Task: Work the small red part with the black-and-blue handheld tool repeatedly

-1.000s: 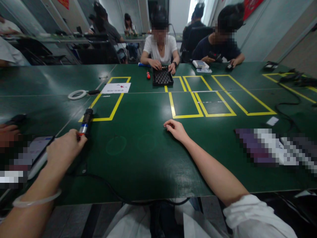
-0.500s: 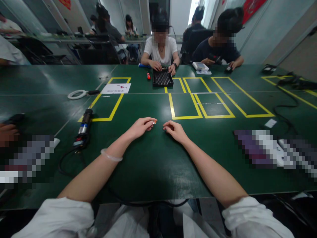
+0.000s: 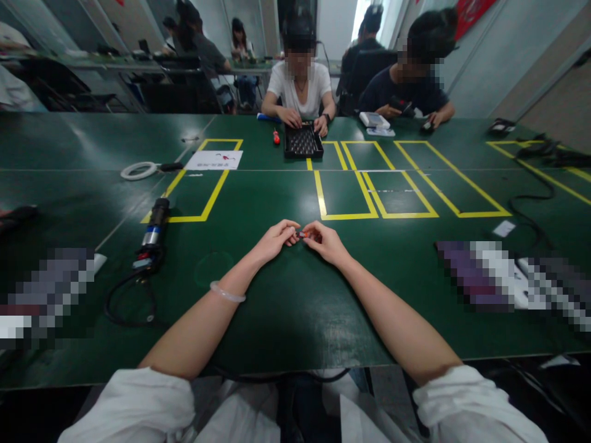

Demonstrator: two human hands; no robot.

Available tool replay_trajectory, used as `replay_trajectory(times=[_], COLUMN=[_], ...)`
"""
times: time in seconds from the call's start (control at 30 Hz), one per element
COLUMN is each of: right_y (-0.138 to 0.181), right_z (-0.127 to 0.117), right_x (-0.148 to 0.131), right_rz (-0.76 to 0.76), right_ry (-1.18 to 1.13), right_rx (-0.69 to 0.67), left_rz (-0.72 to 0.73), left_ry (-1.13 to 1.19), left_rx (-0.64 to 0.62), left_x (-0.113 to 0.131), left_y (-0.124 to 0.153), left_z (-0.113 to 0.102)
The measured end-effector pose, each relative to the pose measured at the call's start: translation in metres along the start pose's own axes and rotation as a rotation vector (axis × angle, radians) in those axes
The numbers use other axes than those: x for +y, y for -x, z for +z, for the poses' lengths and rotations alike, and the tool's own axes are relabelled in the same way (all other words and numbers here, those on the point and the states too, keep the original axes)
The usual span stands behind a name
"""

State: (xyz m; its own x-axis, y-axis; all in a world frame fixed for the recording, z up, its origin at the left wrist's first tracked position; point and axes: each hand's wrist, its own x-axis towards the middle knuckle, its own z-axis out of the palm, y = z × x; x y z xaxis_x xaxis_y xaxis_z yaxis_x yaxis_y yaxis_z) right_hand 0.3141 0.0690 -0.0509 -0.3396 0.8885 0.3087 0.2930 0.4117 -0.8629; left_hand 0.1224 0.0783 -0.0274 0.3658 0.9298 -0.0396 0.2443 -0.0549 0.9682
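Between my two hands, above the green table [image 3: 258, 307], is a small orange and dark piece [image 3: 301, 234], too small to name. My left hand [image 3: 281, 237] pinches its left side with bent fingers; a pale bangle circles that forearm. From the other side my right hand [image 3: 323, 241] closes thumb and fingertips on the orange end. The fingertips of both hands nearly meet and hide much of the piece.
Left of my arm lies a black and silver electric screwdriver [image 3: 154, 224] with its cable. Yellow tape outlines [image 3: 348, 216] mark the table. A paper sheet [image 3: 213, 160] and white cable coil [image 3: 138, 171] lie farther back. Opposite, a person handles a black tray [image 3: 303, 151].
My left hand has moved right, bringing the small orange piece to my right hand. My right fingers now close on it too. The view has shifted slightly.
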Motion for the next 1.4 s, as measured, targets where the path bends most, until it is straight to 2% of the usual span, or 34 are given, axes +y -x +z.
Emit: replay_trajectory(times=[0.4, 0.77, 1.03, 1.4], right_y=[0.0002, -0.0014, -0.0023, -0.0026], right_z=[0.0030, 0.0063, 0.0043, 0.0068], right_x=[-0.0006, 0.0044, 0.0004, 0.0051], right_rz=[-0.072, 0.083, 0.026, 0.014], right_ry=[0.136, -0.136, -0.067, -0.015], right_rx=[0.027, 0.021, 0.032, 0.053], left_rz=[0.037, 0.093, 0.059, 0.107], left_ry=[-0.040, -0.036, 0.006, 0.047], left_rx=[-0.003, -0.028, 0.026, 0.000], left_x=[-0.0047, -0.0072, -0.0070, -0.0093], left_y=[0.0035, 0.0048, 0.0038, 0.0034], left_z=[0.0009, 0.0005, 0.0032, 0.0026])
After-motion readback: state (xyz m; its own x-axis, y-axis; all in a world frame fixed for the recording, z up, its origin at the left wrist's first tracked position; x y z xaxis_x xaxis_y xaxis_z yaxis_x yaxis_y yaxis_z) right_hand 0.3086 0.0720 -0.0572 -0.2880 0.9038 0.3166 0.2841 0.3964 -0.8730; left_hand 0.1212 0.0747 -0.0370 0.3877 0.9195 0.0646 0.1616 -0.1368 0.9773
